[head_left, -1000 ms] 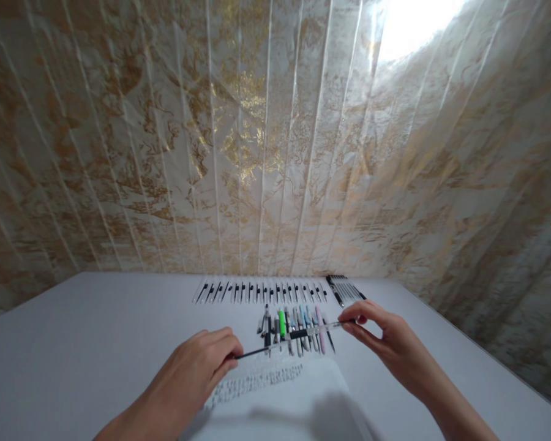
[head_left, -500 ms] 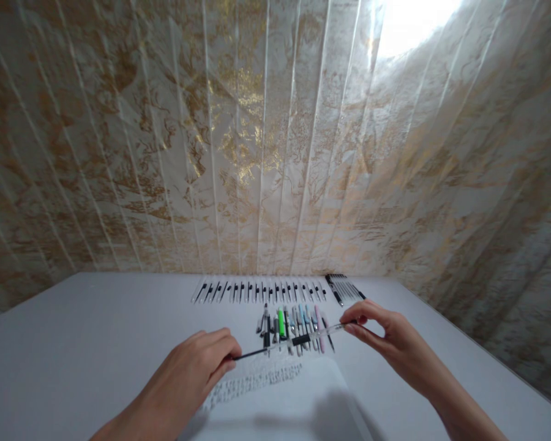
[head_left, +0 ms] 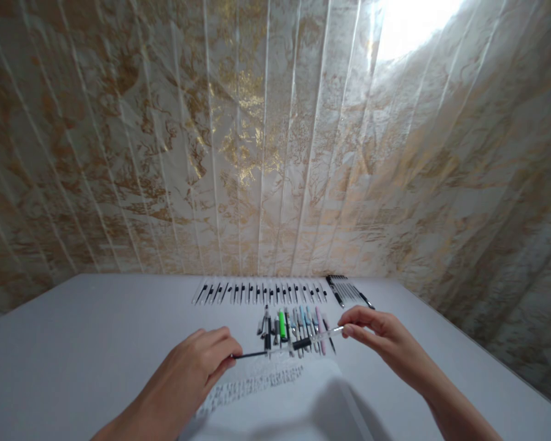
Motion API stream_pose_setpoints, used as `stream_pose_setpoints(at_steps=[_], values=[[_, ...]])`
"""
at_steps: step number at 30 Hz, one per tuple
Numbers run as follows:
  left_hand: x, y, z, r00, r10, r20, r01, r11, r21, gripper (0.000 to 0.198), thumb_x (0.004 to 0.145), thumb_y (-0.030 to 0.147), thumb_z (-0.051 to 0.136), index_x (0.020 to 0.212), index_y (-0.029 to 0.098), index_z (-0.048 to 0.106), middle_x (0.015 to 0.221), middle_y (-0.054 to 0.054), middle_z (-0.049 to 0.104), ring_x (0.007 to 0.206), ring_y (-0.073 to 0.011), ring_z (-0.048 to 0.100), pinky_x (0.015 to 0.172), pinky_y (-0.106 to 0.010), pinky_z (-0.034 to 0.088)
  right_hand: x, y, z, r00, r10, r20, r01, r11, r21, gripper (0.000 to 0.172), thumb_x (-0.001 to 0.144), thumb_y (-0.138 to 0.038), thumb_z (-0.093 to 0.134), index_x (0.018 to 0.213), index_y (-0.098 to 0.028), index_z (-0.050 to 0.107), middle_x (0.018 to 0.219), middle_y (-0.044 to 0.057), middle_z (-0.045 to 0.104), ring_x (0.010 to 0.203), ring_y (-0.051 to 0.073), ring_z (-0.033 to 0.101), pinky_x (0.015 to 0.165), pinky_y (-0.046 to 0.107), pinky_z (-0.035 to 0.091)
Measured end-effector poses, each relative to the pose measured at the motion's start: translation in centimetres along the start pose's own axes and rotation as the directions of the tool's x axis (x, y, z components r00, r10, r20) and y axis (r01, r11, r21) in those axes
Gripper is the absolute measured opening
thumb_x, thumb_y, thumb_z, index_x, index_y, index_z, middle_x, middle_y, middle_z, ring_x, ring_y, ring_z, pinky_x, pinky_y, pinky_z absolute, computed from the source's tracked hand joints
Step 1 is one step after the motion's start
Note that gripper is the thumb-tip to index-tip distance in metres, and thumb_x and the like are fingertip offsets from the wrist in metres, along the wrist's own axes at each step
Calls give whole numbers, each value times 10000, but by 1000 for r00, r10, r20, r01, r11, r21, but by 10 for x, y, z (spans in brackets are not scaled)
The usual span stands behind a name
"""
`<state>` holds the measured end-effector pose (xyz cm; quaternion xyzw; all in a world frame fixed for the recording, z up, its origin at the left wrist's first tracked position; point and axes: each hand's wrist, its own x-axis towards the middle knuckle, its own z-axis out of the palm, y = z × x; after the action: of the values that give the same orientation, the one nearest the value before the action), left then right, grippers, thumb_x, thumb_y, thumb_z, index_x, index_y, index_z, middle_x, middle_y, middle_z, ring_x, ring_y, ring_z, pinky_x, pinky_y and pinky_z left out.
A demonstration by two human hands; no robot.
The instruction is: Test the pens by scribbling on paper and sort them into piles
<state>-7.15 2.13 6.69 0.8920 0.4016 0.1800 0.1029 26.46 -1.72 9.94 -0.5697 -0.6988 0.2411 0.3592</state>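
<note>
My left hand (head_left: 199,364) pinches the outer end of a thin black pen refill (head_left: 252,354) between thumb and fingers. The refill lies in line with a clear pen barrel (head_left: 326,334) that has a black grip; how far it goes inside is too blurred to tell. My right hand (head_left: 379,337) pinches the barrel's right end with thumb and forefinger. Both hands hold these parts nearly level above the table, over the near ends of a group of mixed pens (head_left: 298,321). Among those lies a bright green pen (head_left: 282,324).
Along the back edge lies a row of clear barrels with black parts (head_left: 257,293). To its right is a cluster of black-and-clear pens (head_left: 346,289). A white sheet with dark handwriting (head_left: 312,398) lies in front on the white table (head_left: 119,312). A gold-patterned curtain (head_left: 239,153) hangs behind.
My right fingers have shifted slightly left and down along the barrel. A dark tip seen at those fingers before no longer shows. My left hand has hardly moved.
</note>
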Motion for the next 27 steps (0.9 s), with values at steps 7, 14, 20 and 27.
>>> stream_pose_setpoints(at_steps=[7,14,20,27], values=[[2,0,-7,1000,2,22,-2,1000,14,271,916,182,423,873,231,686,862,-18,692,776,-200,594,731,-299,411,-5,-7,9,998,-20,67,20,1000,-4,210,871,-400,588,795,-227,679,754,12,682,729,185,596,695,273,456],[7,-3,-20,995,-70,78,72,997,-22,232,922,218,469,934,245,699,901,13,741,805,-195,621,758,-291,422,-3,12,21,993,82,89,-105,949,297,300,812,-487,634,765,-191,645,683,12,672,656,169,580,650,277,417],[6,-7,-13,997,-42,67,49,993,-109,231,914,204,487,957,263,706,867,26,743,808,-183,623,756,-265,429,-9,28,35,980,173,97,-198,845,497,336,745,-501,715,703,-176,643,615,-3,622,600,144,504,622,266,375],[8,-11,-8,996,-17,91,23,997,-72,238,912,199,487,963,264,710,868,22,750,800,-191,632,738,-268,447,-18,43,60,954,252,165,-297,703,647,357,709,-500,757,701,-163,641,590,-18,580,569,121,460,603,245,346]])
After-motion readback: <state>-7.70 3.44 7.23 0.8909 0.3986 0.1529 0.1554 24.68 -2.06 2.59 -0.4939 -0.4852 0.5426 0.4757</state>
